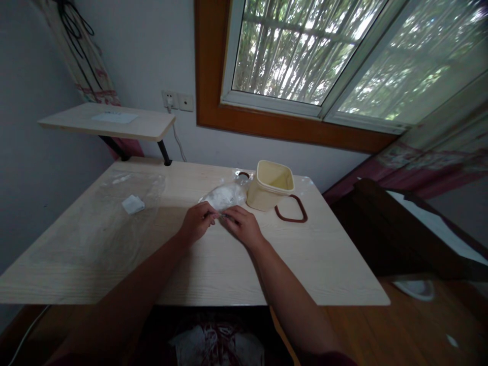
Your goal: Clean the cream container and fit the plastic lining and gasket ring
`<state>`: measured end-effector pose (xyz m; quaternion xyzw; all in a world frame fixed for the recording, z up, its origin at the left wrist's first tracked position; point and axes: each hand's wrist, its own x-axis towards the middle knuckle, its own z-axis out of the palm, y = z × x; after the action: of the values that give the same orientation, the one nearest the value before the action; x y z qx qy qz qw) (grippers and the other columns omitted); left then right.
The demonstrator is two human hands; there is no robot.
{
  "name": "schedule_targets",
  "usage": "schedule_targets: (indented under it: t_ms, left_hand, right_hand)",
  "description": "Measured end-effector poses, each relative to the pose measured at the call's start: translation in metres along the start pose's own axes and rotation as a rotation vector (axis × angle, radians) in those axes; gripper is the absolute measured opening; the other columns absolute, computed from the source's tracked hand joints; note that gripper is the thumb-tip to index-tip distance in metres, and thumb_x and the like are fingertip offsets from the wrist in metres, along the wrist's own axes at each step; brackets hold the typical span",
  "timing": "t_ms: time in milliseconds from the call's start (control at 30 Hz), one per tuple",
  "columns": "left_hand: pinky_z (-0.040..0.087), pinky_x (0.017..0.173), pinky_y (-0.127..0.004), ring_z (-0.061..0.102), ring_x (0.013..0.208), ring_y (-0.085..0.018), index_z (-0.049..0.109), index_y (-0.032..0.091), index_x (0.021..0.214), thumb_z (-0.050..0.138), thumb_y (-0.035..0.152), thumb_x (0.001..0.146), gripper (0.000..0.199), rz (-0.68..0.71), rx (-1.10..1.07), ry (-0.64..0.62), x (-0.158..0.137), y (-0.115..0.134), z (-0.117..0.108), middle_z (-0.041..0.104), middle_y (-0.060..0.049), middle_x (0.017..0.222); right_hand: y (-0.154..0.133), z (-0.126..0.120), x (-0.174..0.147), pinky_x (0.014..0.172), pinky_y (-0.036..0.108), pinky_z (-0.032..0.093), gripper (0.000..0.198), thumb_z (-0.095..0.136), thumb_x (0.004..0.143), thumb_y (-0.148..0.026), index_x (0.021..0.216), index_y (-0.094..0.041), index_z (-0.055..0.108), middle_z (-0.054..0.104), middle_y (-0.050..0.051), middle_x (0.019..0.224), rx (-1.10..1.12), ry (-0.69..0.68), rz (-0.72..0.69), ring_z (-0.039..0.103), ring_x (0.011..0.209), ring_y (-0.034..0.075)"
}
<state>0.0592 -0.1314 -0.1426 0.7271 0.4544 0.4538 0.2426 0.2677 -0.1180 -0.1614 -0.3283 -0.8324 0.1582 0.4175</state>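
Note:
My left hand (199, 221) and my right hand (243, 224) meet over the middle of the table, fingers closed in a pinch. Between their fingertips is a small, thin, shiny piece (221, 215), too small to name. Just beyond the fingers lies a clear plastic bag (224, 195) with whitish contents. A cream square-mouthed bin (263, 195) stands upright beyond my right hand. Its mouth is open and the part I see inside is bare. Beside it, a brown-red rounded square ring (293, 220) lies flat, its far left part hidden behind the bin.
A large clear plastic sheet or bag (110, 223) is spread over the table's left side, with a white folded piece (133, 204) on it. A dark ring (243, 175) in clear plastic lies behind the bag. A raised shelf (107, 122) stands at the back left.

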Motion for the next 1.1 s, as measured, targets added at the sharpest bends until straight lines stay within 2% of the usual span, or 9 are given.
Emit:
schedule_targets:
  t_ms: [133, 367, 600, 900, 1100]
  left_hand:
    - [0.044, 0.057, -0.021, 0.058, 0.055, -0.009, 0.065, 0.018, 0.076, 0.066, 0.016, 0.087, 0.011, 0.027, 0.01, 0.003, -0.0005, -0.0028, 0.0016, 0.063, 0.004, 0.064]
    - [0.046, 0.065, -0.023, 0.06, 0.066, -0.012, 0.065, 0.019, 0.076, 0.061, 0.016, 0.091, 0.016, 0.217, 0.084, -0.018, -0.0023, -0.0044, 0.0047, 0.062, 0.002, 0.068]
    - [0.046, 0.064, -0.024, 0.059, 0.067, -0.013, 0.066, 0.018, 0.081, 0.054, 0.015, 0.095, 0.019, 0.355, 0.123, -0.002, -0.0041, -0.0055, 0.005, 0.061, 0.0, 0.07]
    - [0.046, 0.06, -0.023, 0.058, 0.063, -0.011, 0.067, 0.019, 0.085, 0.054, 0.016, 0.095, 0.017, 0.351, 0.096, 0.002, -0.0068, -0.0051, 0.0046, 0.061, 0.001, 0.071]
    - [0.05, 0.067, -0.024, 0.061, 0.07, -0.013, 0.069, 0.02, 0.091, 0.054, 0.019, 0.097, 0.016, 0.346, 0.088, -0.035, -0.0057, -0.0056, 0.0042, 0.062, 0.0, 0.075]
  right_hand:
    - [-0.0032, 0.0026, -0.0013, 0.079, 0.031, 0.056, 0.025, 0.063, 0.096, -0.032, 0.12, -0.029, 0.071, 0.071, 0.007, 0.104, -0.023, 0.027, -0.003, 0.068, 0.09, 0.019]
    - [-0.0028, 0.0053, -0.0025, 0.073, 0.029, 0.055, 0.02, 0.063, 0.096, -0.031, 0.111, -0.027, 0.076, 0.07, 0.007, 0.1, -0.107, 0.039, -0.059, 0.068, 0.081, 0.017]
    - [-0.0008, 0.0035, -0.0017, 0.076, 0.029, 0.055, 0.022, 0.059, 0.099, -0.03, 0.113, -0.027, 0.075, 0.072, 0.007, 0.102, -0.189, -0.044, -0.06, 0.069, 0.086, 0.018]
    - [0.0007, 0.001, -0.0015, 0.078, 0.028, 0.054, 0.024, 0.056, 0.099, -0.023, 0.116, -0.024, 0.073, 0.072, 0.008, 0.105, -0.201, -0.058, -0.081, 0.068, 0.091, 0.018]
    - [-0.0006, -0.0012, 0.0002, 0.082, 0.033, 0.055, 0.025, 0.053, 0.1, -0.025, 0.115, -0.024, 0.073, 0.07, 0.009, 0.104, -0.127, -0.04, -0.059, 0.066, 0.094, 0.021]
